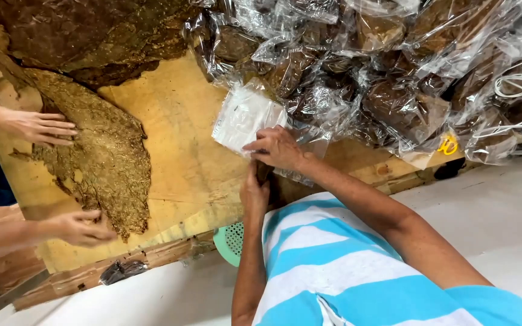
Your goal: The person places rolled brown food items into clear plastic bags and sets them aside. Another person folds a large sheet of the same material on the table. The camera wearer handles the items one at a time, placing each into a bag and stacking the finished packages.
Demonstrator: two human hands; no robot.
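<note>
The right hand's grip (276, 147) is closed over the lower edge of a clear plastic bag (246, 118), fingers curled on top to pin it flat against the counter (176, 139). The left hand (254, 192), at about 6 o'clock of the right one and touching it, closes on something dark between the two hands, seemingly held at the bag's mouth; what it is cannot be made out, since both hands cover it.

From 12 to 3 o'clock of the bag lies a heap of filled bags (394, 78) of brown leaf, close by, perhaps so that packed ones drop within reach. A yellow object (448, 145) peeks from under the heap, too hidden to name.

At 9 o'clock a co-worker's two hands (37, 127) (80, 228) press flat on a large dried leaf (101, 157), apparently spreading it. Their arms are cut off by the frame edge. More leaf (86, 36) is piled at 11 o'clock. A green perforated thing (231, 241) shows under the counter's edge, mostly hidden by the striped shirt (333, 265).
</note>
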